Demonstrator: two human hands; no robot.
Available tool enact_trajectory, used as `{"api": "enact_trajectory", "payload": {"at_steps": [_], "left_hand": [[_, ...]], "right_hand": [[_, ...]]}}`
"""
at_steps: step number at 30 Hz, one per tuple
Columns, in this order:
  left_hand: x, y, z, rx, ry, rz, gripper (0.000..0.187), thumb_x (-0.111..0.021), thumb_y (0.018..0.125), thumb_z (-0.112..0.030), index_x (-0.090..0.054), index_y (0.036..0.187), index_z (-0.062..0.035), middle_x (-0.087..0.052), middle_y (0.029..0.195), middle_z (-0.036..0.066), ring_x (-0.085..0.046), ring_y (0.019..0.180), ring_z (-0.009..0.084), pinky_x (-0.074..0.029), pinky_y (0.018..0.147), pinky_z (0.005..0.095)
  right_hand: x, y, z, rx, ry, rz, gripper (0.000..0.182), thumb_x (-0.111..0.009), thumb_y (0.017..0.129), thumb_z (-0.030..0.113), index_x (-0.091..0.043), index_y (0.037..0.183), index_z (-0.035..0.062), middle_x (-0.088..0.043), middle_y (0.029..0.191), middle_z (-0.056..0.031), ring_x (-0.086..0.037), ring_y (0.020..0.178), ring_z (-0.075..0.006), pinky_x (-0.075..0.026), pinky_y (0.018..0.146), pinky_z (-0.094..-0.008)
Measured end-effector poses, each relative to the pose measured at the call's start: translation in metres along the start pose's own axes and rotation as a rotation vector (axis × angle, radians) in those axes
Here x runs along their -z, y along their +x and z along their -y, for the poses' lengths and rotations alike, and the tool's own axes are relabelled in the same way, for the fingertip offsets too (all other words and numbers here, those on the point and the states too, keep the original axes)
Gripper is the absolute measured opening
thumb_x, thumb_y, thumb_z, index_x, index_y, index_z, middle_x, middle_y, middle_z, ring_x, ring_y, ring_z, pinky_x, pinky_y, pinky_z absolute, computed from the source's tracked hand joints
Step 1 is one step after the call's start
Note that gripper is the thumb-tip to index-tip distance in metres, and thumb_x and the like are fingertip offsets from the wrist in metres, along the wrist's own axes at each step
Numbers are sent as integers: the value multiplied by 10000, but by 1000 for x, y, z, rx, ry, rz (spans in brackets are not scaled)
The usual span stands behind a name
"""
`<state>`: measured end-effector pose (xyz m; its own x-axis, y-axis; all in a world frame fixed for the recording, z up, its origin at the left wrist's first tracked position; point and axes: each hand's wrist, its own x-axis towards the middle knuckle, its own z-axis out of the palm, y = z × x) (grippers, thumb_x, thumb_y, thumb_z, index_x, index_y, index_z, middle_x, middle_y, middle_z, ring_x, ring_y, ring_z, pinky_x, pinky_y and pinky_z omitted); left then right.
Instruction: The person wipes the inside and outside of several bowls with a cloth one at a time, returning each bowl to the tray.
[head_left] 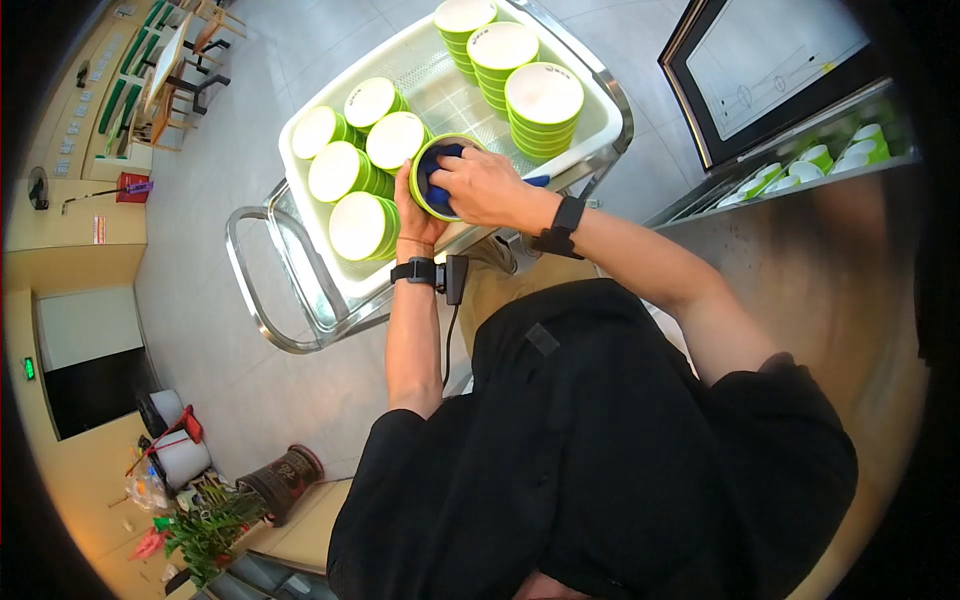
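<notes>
Gripping a green-rimmed bowl (421, 165) w/ the L hand (417, 212) out there, I've got the R hand (482, 186) inside it, fingers bunched on blue cloth (440, 199). Bowl's at near edge of white tub (455, 98), close to upturned stacked bowls (360, 226); tub's on a metal cart (249, 302).

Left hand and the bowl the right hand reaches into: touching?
Touching. The head view shows the left hand cupping the outside of the bowl, skin right against it, no visible gap.
</notes>
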<state>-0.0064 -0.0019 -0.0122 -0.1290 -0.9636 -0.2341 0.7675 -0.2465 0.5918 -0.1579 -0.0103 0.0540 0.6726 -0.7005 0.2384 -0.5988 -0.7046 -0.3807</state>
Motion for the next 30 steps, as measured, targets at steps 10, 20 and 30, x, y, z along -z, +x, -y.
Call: {"api": "enact_trajectory", "payload": {"at_steps": [10,20,30], "left_hand": [[-7,-3,-2,16,3,-58,564,-434,872,-491,-523,1187,-32,-591,1126,137,-585,994,260,-463,893,383],[3,-2,-2,25,-61,-19,486,-442,871,-464,-590,1091,-57,-625,1038,115,-603,926,248,-476,862,377],[-4,4,-2,154,23,-71,634,-374,842,-564,-433,1279,-109,-521,1203,122,-536,1066,343,-443,797,634]], "right_hand": [[1,15,-10,-583,1449,53,293,-594,800,163,-590,1039,-7,-628,920,-78,-591,789,-127,-487,693,-272],[-6,8,-6,-466,1466,125,264,-600,771,171,-615,992,27,-617,840,-34,-575,748,-99,-470,705,-230],[65,22,-33,-187,1805,-602,314,-553,767,90,-530,1073,23,-613,952,-94,-611,765,-185,-511,689,-279]]}}
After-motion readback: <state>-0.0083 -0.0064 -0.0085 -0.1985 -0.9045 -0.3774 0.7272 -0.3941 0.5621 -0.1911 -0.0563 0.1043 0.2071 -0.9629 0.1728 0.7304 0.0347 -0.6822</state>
